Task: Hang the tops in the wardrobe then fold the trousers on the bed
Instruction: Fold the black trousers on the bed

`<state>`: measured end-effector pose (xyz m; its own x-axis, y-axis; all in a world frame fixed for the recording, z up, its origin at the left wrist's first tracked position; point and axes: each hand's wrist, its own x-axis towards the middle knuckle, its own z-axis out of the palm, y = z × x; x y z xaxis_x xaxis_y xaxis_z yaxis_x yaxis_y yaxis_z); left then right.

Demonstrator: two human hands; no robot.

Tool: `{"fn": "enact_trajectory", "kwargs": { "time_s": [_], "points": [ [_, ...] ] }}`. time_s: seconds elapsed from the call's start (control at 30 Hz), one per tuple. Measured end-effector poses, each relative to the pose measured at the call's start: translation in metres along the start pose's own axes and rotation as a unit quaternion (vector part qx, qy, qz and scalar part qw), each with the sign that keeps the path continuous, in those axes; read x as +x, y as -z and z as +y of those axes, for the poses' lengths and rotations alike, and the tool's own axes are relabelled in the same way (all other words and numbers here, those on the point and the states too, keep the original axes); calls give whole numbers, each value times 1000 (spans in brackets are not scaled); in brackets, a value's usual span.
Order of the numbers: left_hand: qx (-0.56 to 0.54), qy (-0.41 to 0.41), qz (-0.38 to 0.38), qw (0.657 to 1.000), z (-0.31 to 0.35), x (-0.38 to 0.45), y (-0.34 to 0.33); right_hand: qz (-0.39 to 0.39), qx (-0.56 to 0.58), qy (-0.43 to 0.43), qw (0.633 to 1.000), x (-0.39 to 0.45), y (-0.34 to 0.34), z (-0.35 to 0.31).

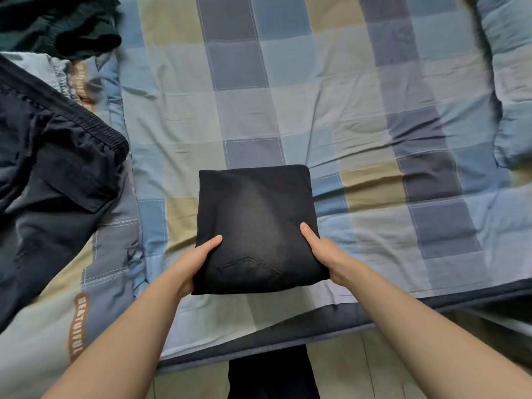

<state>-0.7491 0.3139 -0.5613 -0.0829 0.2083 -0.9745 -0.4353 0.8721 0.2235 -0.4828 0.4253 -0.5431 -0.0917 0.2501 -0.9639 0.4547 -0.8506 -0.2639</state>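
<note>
Both hands, the left hand (pixel 198 262) and right hand (pixel 324 254), clasp opposite edges of the folded black trousers (pixel 256 226) between them on the bed (pixel 345 110); soft, thick denim, probably best held by its sides.

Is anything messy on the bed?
Yes. The dark trousers at the left lie crumpled and unfolded, and a green garment is bunched in the far left corner. The black folded trousers between the hands look neat.

Open checked bedspread (pixel 331 110) is lying from twelve to three o'clock of the folded trousers (pixel 256 226); navy trousers (pixel 49 174) (unfolded) are crowding nine o'clock, a dark green garment (pixel 57 21) sitting at eleven.
</note>
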Motion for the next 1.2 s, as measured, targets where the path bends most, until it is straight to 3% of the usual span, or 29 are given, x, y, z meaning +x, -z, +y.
{"fn": "enact_trajectory", "kwargs": {
  "time_s": [0.27,0.43,0.57,0.8,0.9,0.97,1.07,1.2],
  "points": [
    [35,17,-67,997,-18,-97,-6,65,10,85,994,-113,5,52],
    [94,-20,-86,992,-25,-182,-32,124,13,106,987,-210,24,83],
    [133,-34,-137,981,-23,-250,-67,158,87,130,975,-295,48,113],
    [228,-4,-217,949,-45,-340,-150,300,185,185,917,-422,87,202],
    [275,-19,-241,930,-84,-382,-193,375,216,186,882,-472,100,266],
    [298,-26,-265,917,-117,-413,-221,382,233,195,873,-507,105,312],
    [341,-49,-308,887,-166,-455,-256,418,267,238,835,-555,106,384],
    [406,-89,-380,827,-247,-522,-301,517,315,226,763,-631,91,481]
  ]
}}
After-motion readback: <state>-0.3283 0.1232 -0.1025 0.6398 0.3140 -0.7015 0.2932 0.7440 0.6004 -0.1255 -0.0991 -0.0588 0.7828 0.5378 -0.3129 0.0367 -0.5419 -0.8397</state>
